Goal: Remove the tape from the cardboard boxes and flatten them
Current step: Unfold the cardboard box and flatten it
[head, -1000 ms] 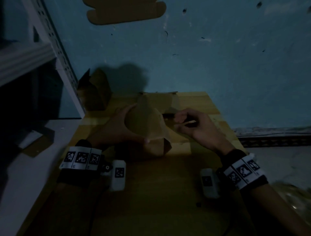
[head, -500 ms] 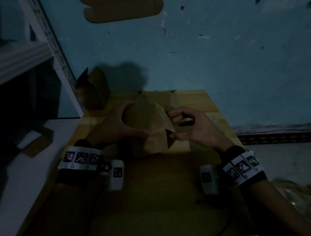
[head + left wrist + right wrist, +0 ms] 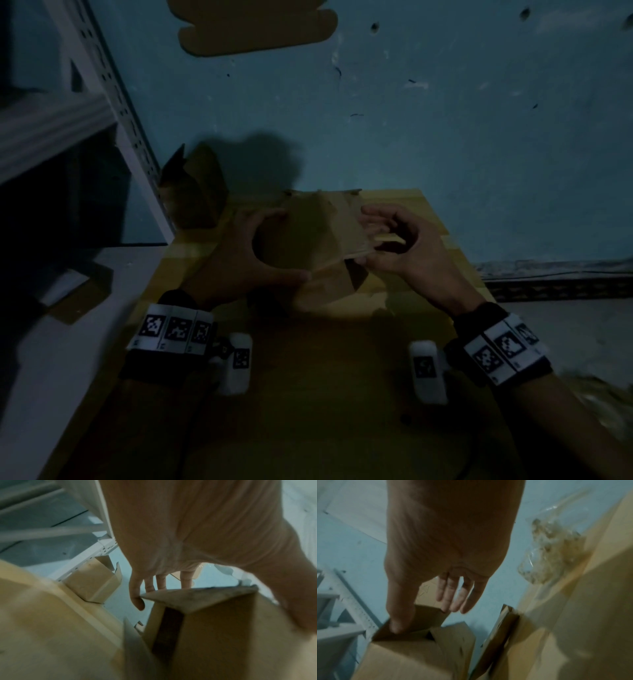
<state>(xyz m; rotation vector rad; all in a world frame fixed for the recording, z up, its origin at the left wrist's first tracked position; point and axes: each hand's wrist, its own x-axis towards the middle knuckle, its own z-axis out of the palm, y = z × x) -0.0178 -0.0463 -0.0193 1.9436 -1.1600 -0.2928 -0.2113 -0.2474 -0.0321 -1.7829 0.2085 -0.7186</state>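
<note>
Head view. Dim light. A small cardboard box [image 3: 308,246] sits tilted on the yellow wooden surface [image 3: 308,394], near its far edge by the blue wall [image 3: 445,120]. The left hand [image 3: 236,260] wraps the box's left side: fingers curled over the far top edge, thumb along the near lower face, so this grip is clamped around the box. The right hand [image 3: 407,253] is at the box's right side; its thumb presses a raised flap [image 3: 352,236] from below, while the fingers are spread loosely above the flap's outer edge. A second cardboard box [image 3: 195,192], flaps open, stands left of the held box, against a white shelf upright [image 3: 130,137]. A flat cardboard piece [image 3: 257,27] lies beyond the box, at the top of the frame.

Left wrist view. The left hand [image 3: 197,540] reaches over the held box [image 3: 214,635]; fingertips [image 3: 137,601] hook over its far top edge. The second box [image 3: 92,582] sits left of it, beside the shelf upright [image 3: 96,555].

Right wrist view. The right hand [image 3: 450,547] shows straight, slightly spread fingers [image 3: 453,596]; the thumb rests on the inside of the box's flap [image 3: 426,619]. A clear plastic bag [image 3: 553,555] of crumpled material lies right of the box. Tape on the box is not discernible.
</note>
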